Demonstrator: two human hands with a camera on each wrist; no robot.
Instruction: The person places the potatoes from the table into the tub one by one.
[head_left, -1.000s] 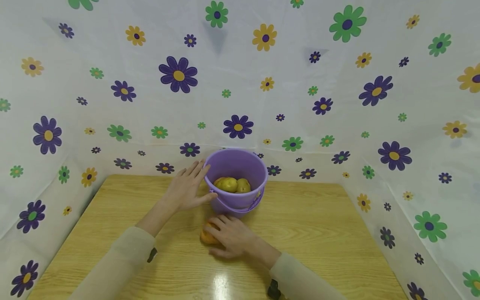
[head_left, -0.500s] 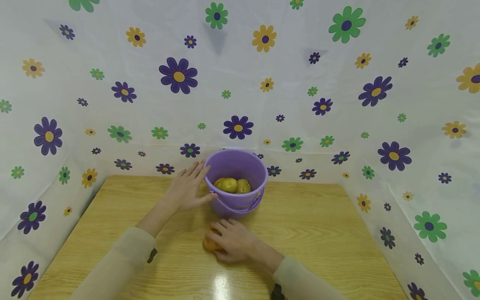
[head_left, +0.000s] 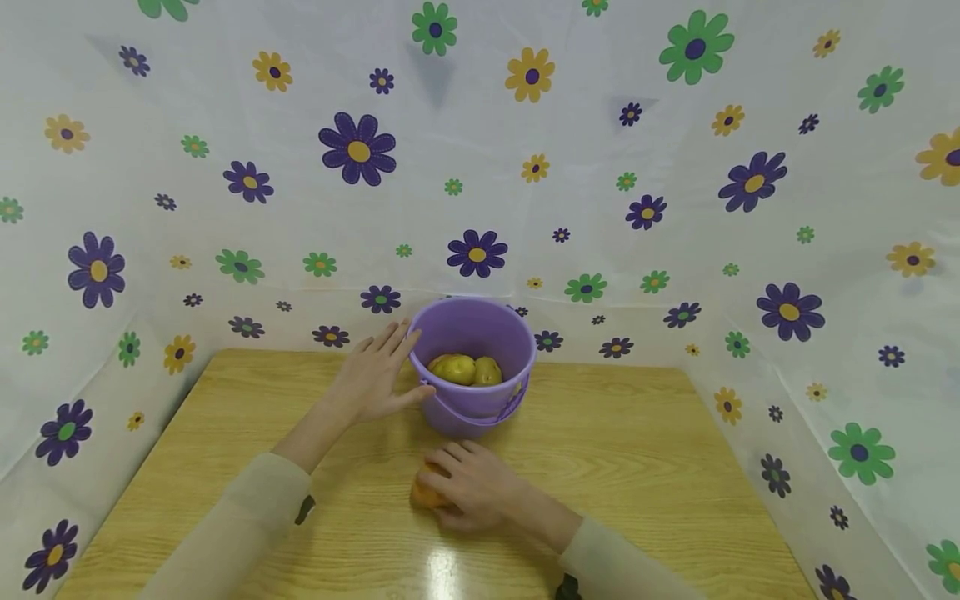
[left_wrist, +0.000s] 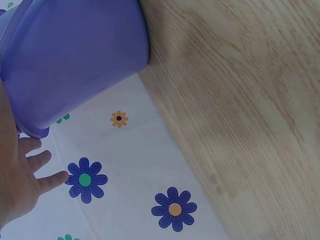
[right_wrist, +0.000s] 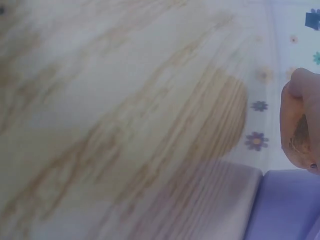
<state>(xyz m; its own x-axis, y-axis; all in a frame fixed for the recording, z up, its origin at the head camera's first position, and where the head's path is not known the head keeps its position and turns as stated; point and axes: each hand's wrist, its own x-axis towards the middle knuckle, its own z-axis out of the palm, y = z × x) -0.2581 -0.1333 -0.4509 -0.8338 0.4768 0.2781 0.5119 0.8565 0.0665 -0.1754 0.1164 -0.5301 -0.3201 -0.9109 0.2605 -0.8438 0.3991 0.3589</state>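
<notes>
A purple bucket (head_left: 472,404) stands on the wooden table, its handle hanging down the near side. Inside it lie several yellowish potatoes (head_left: 455,369). My left hand (head_left: 375,379), fingers spread straight, rests against the bucket's left rim; the left wrist view shows the bucket's side (left_wrist: 75,55) beside the fingers. In front of the bucket my right hand (head_left: 480,490) holds a rounded orange-brown vegetable (head_left: 425,492) low over the table, with the fingers curled over its top. In the right wrist view the vegetable (right_wrist: 291,125) has a darker brown patch and the hand partly hides it.
The wooden table (head_left: 622,450) extends to both sides of the bucket. A white cloth with printed flowers (head_left: 585,208) hangs behind it and along both sides, close to the bucket's back.
My right hand has drawn the vegetable a little toward me and to the right, its fingers closing round it. The left hand and the bucket have stayed put.
</notes>
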